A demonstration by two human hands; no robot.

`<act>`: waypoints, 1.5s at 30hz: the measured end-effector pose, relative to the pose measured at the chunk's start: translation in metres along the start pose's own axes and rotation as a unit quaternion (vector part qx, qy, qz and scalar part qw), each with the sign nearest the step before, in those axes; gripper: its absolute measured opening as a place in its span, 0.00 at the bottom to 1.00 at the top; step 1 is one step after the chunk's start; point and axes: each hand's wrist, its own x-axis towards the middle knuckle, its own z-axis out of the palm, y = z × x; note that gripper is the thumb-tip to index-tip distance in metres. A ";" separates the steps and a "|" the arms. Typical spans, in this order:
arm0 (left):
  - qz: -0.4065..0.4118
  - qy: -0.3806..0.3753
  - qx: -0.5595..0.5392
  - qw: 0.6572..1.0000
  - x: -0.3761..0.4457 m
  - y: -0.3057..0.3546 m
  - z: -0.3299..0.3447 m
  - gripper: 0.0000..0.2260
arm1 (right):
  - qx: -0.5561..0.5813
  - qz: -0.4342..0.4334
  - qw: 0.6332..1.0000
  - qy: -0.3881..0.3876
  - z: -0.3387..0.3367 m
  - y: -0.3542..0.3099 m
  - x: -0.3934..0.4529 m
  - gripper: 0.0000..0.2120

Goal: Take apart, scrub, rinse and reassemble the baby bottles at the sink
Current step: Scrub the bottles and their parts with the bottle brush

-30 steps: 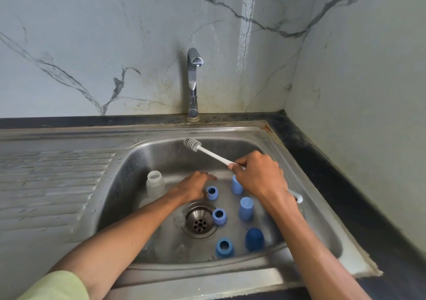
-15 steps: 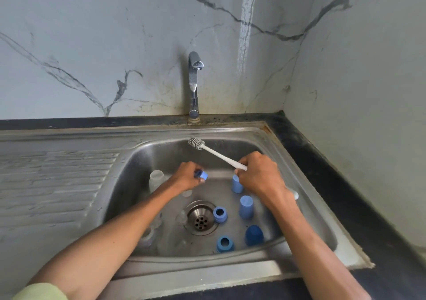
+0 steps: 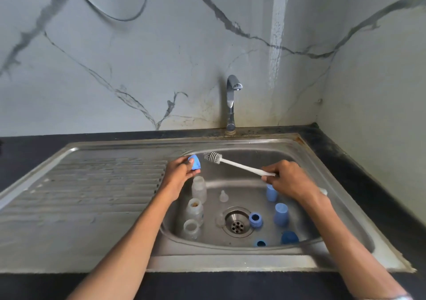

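Blue caps (image 3: 280,214) | clear bottles (image 3: 199,189) | drain (image 3: 237,222) | tap (image 3: 231,102)

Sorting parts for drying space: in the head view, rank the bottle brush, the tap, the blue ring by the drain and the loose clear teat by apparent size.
1. Bottle brush, the longest
2. Tap, nearly as long but farther off, so unsure
3. Blue ring
4. Clear teat, slightly smaller than the ring

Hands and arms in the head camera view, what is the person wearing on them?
Both forearms are bare, and neither the left hand nor the right hand wears a glove or any visible ring. At the bottom right edge of the frame a sliver of light fabric, maybe a sleeve cuff, shows on the right arm.
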 end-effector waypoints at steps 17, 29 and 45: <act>0.027 -0.113 0.016 0.993 0.005 -0.001 0.011 0.14 | -0.048 0.031 0.998 0.032 0.008 0.001 0.002 0.16; 0.080 -0.109 0.073 0.988 0.006 -0.003 0.010 0.14 | -0.100 0.000 0.990 0.103 0.002 -0.003 -0.001 0.16; 0.096 -0.107 0.070 0.987 0.003 -0.001 0.018 0.14 | -0.079 0.030 0.991 0.103 0.010 -0.018 -0.009 0.17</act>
